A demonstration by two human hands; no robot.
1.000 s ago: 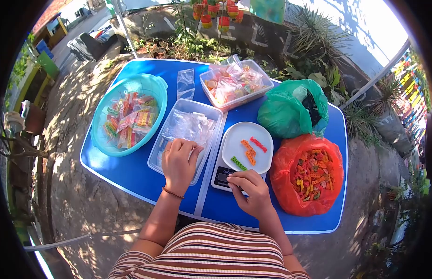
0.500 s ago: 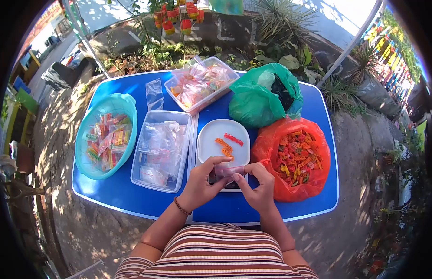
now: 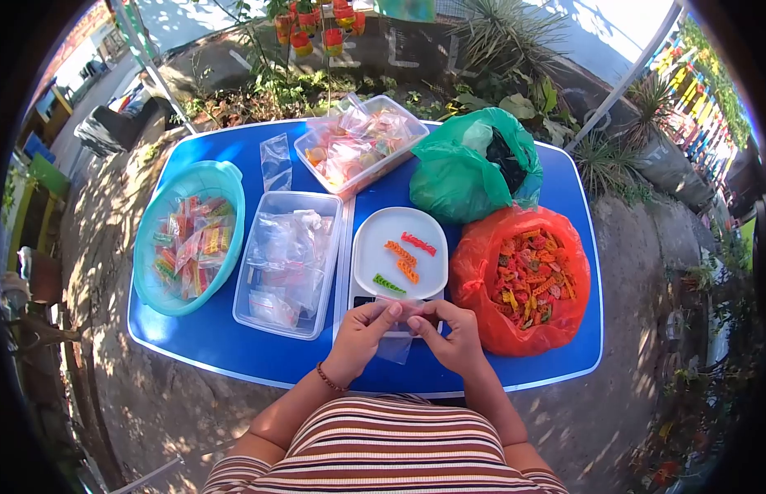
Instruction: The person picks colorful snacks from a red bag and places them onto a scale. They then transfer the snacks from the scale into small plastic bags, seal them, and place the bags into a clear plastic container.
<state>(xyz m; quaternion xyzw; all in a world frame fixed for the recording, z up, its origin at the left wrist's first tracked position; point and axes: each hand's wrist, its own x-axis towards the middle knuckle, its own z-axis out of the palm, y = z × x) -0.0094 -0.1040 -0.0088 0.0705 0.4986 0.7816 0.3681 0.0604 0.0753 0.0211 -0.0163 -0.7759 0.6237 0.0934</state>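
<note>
Clear bag (image 3: 397, 346) (one), left hand (image 3: 362, 336), right hand (image 3: 455, 336) pinching, seemingly four snacks (image 3: 406, 265)

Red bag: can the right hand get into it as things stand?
Probably yes: the red bag lies open beside the right hand, nothing between; but that hand and the left hand are pinching a small clear bag.

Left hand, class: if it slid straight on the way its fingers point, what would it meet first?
Beyond the small clear plastic bag it pinches with the right hand, the left hand would probably meet the white kitchen scale tray, near the green twisted snack piece; height is unclear.
</note>
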